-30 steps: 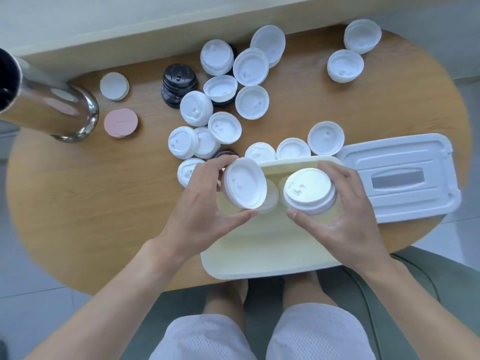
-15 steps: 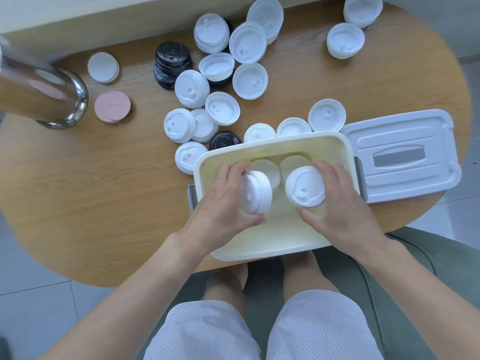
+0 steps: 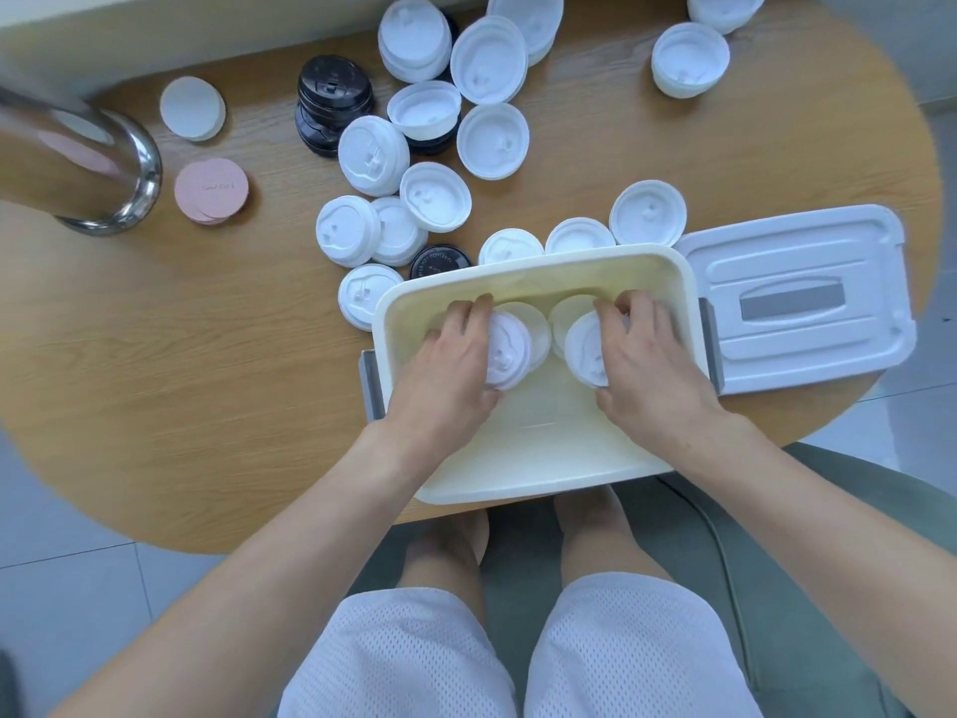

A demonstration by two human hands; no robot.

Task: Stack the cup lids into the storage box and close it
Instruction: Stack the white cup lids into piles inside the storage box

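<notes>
The cream storage box (image 3: pixel 538 476) stands open at the table's near edge. Both my hands are down inside it. My left hand (image 3: pixel 445 370) grips a stack of white cup lids (image 3: pixel 505 349) turned on edge. My right hand (image 3: pixel 647 365) grips a second stack of white lids (image 3: pixel 584 349), also tilted on edge. Behind each stack, lids (image 3: pixel 536 323) lean toward the box's far wall. The box's white cover (image 3: pixel 797 303) lies flat to the right of the box. Several loose white lids (image 3: pixel 435 196) are scattered on the table beyond the box.
A stack of black lids (image 3: pixel 334 98) and a single black lid (image 3: pixel 440 261) sit among the white ones. A steel cylinder (image 3: pixel 77 163) lies at far left, with pink discs (image 3: pixel 211 191) and a white disc (image 3: pixel 192 108) beside it. My knees are under the table's edge.
Both hands have lowered their lid stacks from above the rim down into the box and tipped them on edge against the lids at the back.
</notes>
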